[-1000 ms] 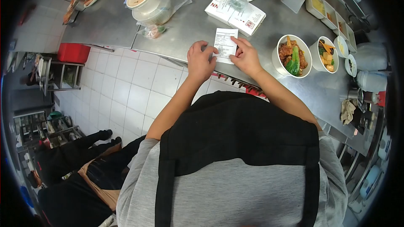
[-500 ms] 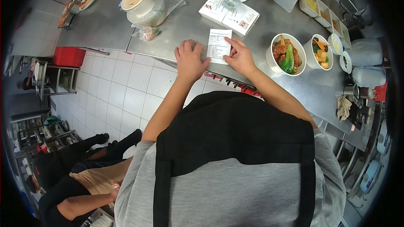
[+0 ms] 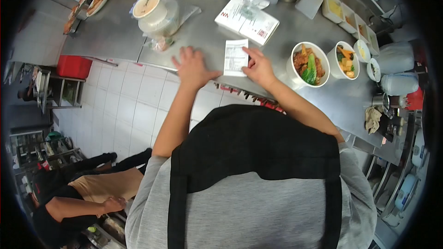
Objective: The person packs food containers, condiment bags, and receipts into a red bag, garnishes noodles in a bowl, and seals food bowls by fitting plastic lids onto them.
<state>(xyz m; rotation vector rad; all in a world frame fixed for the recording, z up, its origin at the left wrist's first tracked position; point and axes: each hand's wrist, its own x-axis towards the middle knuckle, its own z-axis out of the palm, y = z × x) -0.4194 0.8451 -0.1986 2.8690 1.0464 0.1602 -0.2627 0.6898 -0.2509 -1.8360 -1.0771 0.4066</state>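
A printed receipt point(image 3: 236, 59) lies flat on the steel counter near its front edge. My left hand point(image 3: 191, 68) rests on the counter to the left of it, fingers spread, holding nothing; its thumb points toward the slip. At the receipt's right edge is my right hand point(image 3: 259, 68), its forefinger and thumb apart and touching the paper's margin. Right of that hand stands a white bowl of browned meat pieces with green leaves point(image 3: 308, 64). Beside it a second white bowl point(image 3: 344, 60) holds yellowish cubes, greens and orange strips.
Behind the receipt lies a white printed box point(image 3: 247, 20) with papers on top. Bagged, lidded tubs point(image 3: 159, 16) stand at the back left. Food containers point(image 3: 333, 8) line the back right. Another person point(image 3: 99, 189) is behind me at the lower left.
My left hand has shifted left, away from the receipt, and its fingers have spread wider. My right hand stays at the receipt's right edge. The view has shifted slightly.
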